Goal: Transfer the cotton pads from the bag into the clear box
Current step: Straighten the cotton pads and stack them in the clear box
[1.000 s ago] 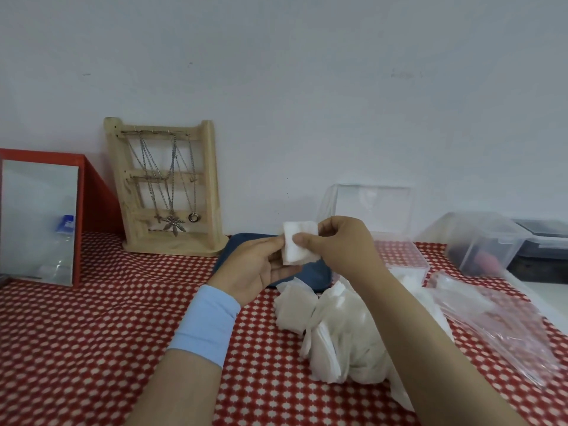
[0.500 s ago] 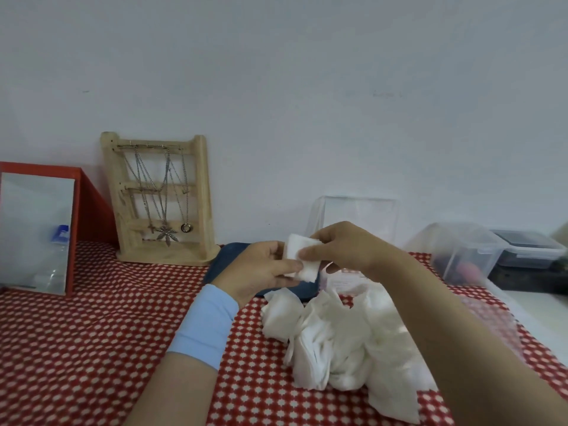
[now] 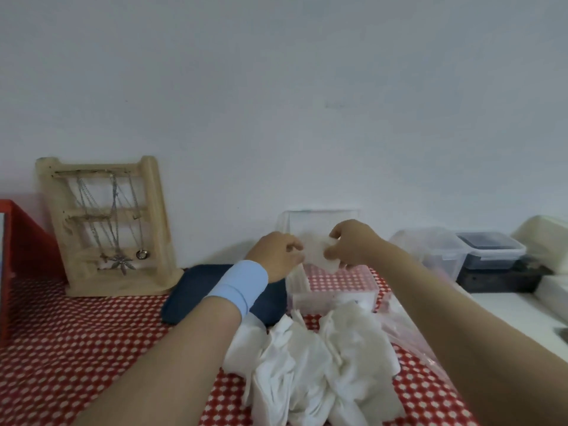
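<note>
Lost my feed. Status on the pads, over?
Left hand and right hand pinch one cotton pad above the clear box. Pad pile in front. Nothing blocking.

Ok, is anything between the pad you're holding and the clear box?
Nothing visible. The left hand and right hand pinch the pad over the open box, whose lid stands up behind. The loose pile of pads lies in front of the box, nearer the camera, out of the path.
</note>
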A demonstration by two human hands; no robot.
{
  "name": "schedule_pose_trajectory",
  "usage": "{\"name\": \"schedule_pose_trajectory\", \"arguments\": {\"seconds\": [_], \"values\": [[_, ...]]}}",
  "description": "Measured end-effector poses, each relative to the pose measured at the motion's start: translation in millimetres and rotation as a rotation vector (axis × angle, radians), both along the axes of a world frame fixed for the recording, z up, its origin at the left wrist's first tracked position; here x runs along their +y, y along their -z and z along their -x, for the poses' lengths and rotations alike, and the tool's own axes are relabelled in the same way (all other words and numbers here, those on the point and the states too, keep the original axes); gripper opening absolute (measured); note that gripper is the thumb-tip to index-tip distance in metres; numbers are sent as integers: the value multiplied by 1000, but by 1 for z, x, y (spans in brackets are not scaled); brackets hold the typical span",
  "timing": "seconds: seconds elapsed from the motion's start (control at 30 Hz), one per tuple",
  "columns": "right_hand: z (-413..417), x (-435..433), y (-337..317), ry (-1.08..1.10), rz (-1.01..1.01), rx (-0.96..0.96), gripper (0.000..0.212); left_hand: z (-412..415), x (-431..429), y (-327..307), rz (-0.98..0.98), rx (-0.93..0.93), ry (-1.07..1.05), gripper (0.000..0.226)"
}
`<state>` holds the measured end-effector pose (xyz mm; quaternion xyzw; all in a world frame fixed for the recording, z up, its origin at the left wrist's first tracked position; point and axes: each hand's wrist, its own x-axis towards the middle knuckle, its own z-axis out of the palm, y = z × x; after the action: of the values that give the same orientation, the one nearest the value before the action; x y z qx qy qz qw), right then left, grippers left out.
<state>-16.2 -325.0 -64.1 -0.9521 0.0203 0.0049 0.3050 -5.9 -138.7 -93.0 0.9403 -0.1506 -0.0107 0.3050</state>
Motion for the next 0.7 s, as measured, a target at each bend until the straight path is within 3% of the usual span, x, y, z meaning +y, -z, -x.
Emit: {"name": "schedule_pose_trajectory", "arguments": {"seconds": [0.07, 0.17, 0.4, 0.5, 0.63, 0.7], "values": [[-5, 2, 11, -9, 137, 19, 15, -6, -7, 7, -145, 16, 50, 37], [-13, 8, 27, 47, 296, 23, 33, -12, -8, 13, -260, 11, 66, 33], [-22, 30, 40, 88, 524, 5, 19, -17, -4, 21, -194, -14, 86, 40], [-27, 41, 44, 79, 408, 50, 21, -15, -1, 23, -178, -16, 97, 44], [-25, 37, 34, 103, -116, 309, 37, -12, 6, 26, -162, -5, 114, 50], [-21, 29, 25, 169, -195, 353, 39, -8, 8, 25, -166, -11, 127, 53]]}}
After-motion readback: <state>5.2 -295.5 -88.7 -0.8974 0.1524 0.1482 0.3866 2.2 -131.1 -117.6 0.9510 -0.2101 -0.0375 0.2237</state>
